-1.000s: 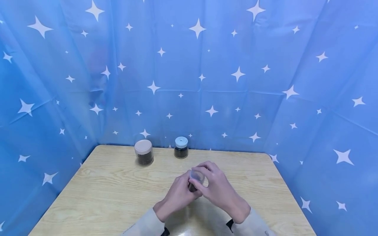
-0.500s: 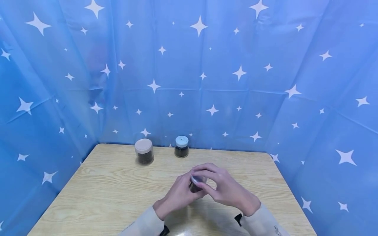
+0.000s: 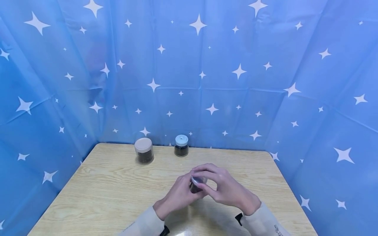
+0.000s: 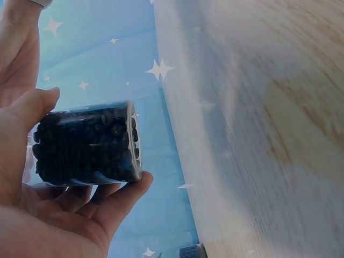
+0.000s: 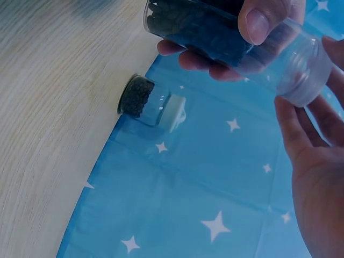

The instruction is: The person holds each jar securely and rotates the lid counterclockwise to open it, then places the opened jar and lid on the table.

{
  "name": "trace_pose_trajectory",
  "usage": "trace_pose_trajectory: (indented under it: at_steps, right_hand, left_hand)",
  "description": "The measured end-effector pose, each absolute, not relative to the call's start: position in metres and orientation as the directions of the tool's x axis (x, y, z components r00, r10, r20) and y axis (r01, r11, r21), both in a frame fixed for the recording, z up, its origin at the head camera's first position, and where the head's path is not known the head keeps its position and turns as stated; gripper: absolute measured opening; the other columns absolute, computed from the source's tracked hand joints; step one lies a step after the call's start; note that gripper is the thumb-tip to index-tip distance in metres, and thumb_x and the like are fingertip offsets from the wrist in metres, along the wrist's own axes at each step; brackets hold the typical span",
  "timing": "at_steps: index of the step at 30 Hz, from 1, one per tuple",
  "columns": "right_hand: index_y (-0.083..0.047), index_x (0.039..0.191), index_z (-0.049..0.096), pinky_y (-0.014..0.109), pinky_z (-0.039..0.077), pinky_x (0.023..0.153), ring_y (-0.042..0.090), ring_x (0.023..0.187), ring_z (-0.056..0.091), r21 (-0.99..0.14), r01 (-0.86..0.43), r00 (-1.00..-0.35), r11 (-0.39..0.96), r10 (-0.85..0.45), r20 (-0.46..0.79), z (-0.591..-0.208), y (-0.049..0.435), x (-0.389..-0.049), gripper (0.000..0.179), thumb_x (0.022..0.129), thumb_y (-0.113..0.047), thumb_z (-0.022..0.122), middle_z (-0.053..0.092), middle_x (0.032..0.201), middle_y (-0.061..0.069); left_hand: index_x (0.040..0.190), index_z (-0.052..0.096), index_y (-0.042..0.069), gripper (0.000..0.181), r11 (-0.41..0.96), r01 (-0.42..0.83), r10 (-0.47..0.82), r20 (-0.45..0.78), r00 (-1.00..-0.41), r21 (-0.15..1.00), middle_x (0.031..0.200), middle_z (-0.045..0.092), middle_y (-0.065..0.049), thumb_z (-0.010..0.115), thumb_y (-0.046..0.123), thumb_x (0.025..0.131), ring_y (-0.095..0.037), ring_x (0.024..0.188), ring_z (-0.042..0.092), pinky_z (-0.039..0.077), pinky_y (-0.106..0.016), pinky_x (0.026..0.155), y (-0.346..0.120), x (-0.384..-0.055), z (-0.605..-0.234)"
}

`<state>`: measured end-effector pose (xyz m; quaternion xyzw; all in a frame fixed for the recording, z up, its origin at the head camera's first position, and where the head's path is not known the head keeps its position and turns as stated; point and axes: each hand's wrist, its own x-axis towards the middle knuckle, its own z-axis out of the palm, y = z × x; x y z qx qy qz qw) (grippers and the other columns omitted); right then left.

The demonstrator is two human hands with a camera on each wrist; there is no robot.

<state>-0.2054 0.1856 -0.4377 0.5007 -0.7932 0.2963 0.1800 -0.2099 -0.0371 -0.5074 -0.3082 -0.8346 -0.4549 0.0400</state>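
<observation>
My left hand point(image 3: 180, 190) grips a clear jar point(image 4: 86, 145) around its body, thumb on one side and fingers on the other. Dark beans, like coffee beans, fill much of it. The jar's base is raised off the table in the left wrist view. At its other end, my right hand point(image 3: 228, 189) holds the translucent lid point(image 5: 306, 75) between thumb and fingers. The lid sits on the jar's mouth. In the head view, both hands cover most of the jar.
On the wooden table point(image 3: 118, 190), a jar with a pinkish lid point(image 3: 143, 151) stands at the back left. A smaller jar with a light blue lid point(image 3: 181, 146) is to its right; both hold dark contents. A blue star-patterned curtain point(image 3: 183, 65) surrounds the table.
My right hand has shifted slightly right and its grip on the lid has turned, with the wrist swung outward. During the last half second, both hands stay nearly still.
</observation>
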Motion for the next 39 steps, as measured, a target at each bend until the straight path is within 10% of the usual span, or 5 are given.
trace_pose_trajectory:
  at_steps: [39]
  right_hand:
    - [-0.012,0.144,0.079,0.047,0.069,0.106,0.029,0.130,0.079,-0.262,-0.803,-0.544,0.536,-0.479,0.689,-0.449,0.170,-0.194,0.051,0.096,-0.020,0.097,0.077,0.144,0.010]
  left_hand:
    - [0.142,0.068,0.013,0.055,0.418,0.521,0.443,0.334,-0.832,0.744,0.125,0.082,-0.004,0.096,0.016,0.095,-0.011,0.109,0.074,0.062,-0.027,0.091,-0.032,-0.208,-0.512]
